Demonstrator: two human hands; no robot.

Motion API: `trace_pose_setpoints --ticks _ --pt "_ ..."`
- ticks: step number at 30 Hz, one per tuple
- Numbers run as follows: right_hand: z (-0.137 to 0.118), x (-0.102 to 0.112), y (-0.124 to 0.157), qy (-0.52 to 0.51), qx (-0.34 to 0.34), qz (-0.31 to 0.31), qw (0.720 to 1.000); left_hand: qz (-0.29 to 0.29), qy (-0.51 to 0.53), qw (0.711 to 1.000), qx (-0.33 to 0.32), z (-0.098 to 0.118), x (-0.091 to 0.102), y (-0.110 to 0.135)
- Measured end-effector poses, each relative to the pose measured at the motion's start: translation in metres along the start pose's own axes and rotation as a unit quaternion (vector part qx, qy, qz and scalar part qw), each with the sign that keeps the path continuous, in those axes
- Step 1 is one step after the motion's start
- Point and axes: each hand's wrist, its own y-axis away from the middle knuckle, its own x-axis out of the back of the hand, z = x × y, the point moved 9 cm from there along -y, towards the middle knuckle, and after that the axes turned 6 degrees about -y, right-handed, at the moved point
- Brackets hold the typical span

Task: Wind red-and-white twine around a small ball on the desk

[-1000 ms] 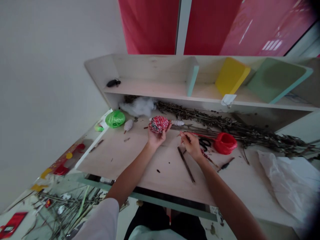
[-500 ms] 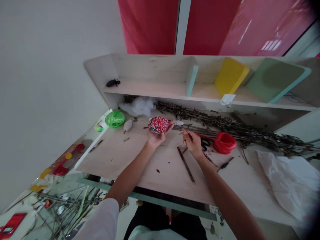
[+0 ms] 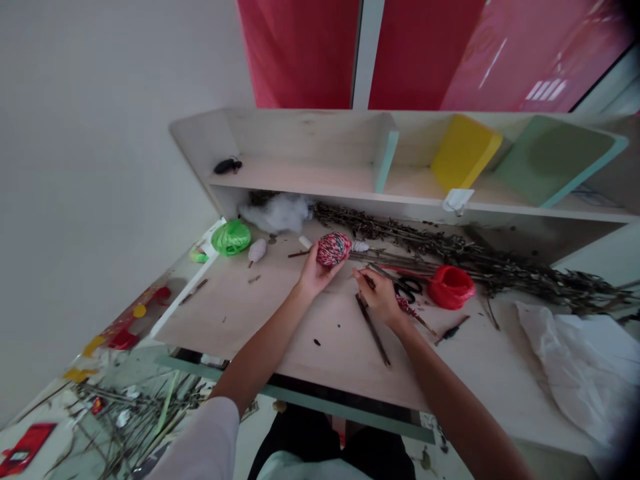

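Observation:
My left hand (image 3: 316, 273) is wrapped round a ball wound with red, white and dark green string (image 3: 334, 249), held above the desk. Just to its right, my right hand (image 3: 376, 291) is closed in a pinch, fingertips apart from the ball. Something thin and dark shows at those fingers, too small to name. Black-handled scissors (image 3: 410, 287) lie beside the right hand, partly hidden by it. A roll of red plastic twine (image 3: 451, 287) stands further right. Below the right hand lies a dark stick (image 3: 373, 331). A white-wrapped piece (image 3: 359, 247) lies behind the ball.
Dried branches (image 3: 425, 243) stretch along the back under the shelf (image 3: 300, 175). White fluff (image 3: 280, 212), a green twine roll (image 3: 231, 237) and a white-wrapped bulb on a stick (image 3: 257, 250) are at left. A clear plastic bag (image 3: 570, 360) lies at right. Cut sticks (image 3: 150, 413) litter the floor.
My left hand has shifted right with the string ball, which has turned and uncovered a small white piece behind it. My right hand has moved slightly left and down, still pinched.

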Motion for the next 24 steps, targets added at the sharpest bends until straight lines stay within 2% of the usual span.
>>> trace_pose_setpoints --ticks 2,4,5,7,9,10,12,15,19,24 --pt "0.0 0.001 -0.001 -0.029 -0.007 0.006 1.0 0.021 -0.094 0.995 -0.033 -0.003 0.001 -0.001" --pt "0.003 0.003 -0.003 -0.068 -0.024 0.012 0.997 0.083 -0.212 0.967 -0.117 0.005 0.007 0.003" --pt "0.004 0.004 -0.004 -0.087 -0.033 0.015 0.996 0.134 -0.278 0.934 -0.181 0.013 0.01 0.01" --pt "0.005 0.005 -0.006 -0.119 -0.045 0.02 0.992 0.151 -0.403 0.85 -0.303 0.027 -0.002 0.023" --pt "0.004 0.006 -0.008 -0.143 -0.051 0.022 0.988 0.142 -0.478 0.791 -0.355 0.028 -0.013 0.029" --pt "0.003 0.006 -0.008 -0.156 -0.059 0.022 0.986 0.137 -0.497 0.778 -0.36 0.028 -0.015 0.03" --pt "0.004 0.007 -0.007 -0.194 -0.086 0.027 0.977 0.136 -0.51 0.773 -0.352 0.027 -0.015 0.029" --pt "0.007 0.01 -0.006 -0.258 -0.134 0.046 0.956 0.14 -0.506 0.781 -0.338 0.028 -0.013 0.027" --pt "0.006 0.012 -0.007 -0.323 -0.154 0.044 0.933 0.142 -0.518 0.779 -0.323 0.027 -0.01 0.025" --pt "0.004 0.017 -0.009 -0.374 -0.158 0.036 0.913 0.082 -0.496 0.799 -0.329 0.021 -0.015 0.023"
